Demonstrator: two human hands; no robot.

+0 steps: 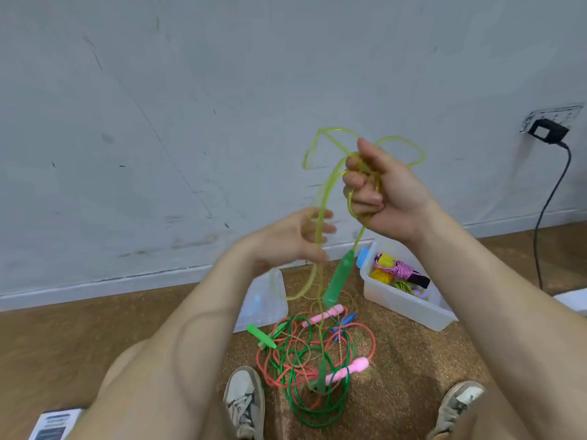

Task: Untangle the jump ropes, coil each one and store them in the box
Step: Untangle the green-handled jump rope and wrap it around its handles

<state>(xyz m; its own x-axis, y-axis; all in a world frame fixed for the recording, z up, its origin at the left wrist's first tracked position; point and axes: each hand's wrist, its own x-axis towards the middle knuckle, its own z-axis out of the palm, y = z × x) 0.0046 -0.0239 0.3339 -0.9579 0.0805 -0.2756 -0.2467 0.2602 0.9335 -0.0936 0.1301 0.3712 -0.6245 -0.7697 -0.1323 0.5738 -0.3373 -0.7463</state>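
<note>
My right hand is raised in front of the wall and clenched around several loops of a translucent yellow-green jump rope. One green handle of that rope dangles below the fist. My left hand is blurred, its fingers spread, touching a hanging strand of the same rope. On the floor between my feet lies a tangled pile of ropes: green, coral and a beige braided one, with pink handles and a green handle. A clear plastic box at the right holds coiled ropes.
A clear box lid lies flat by the wall left of the pile. My two sneakers flank the pile. A black cable hangs from a wall socket at the right. A printed box sits bottom left.
</note>
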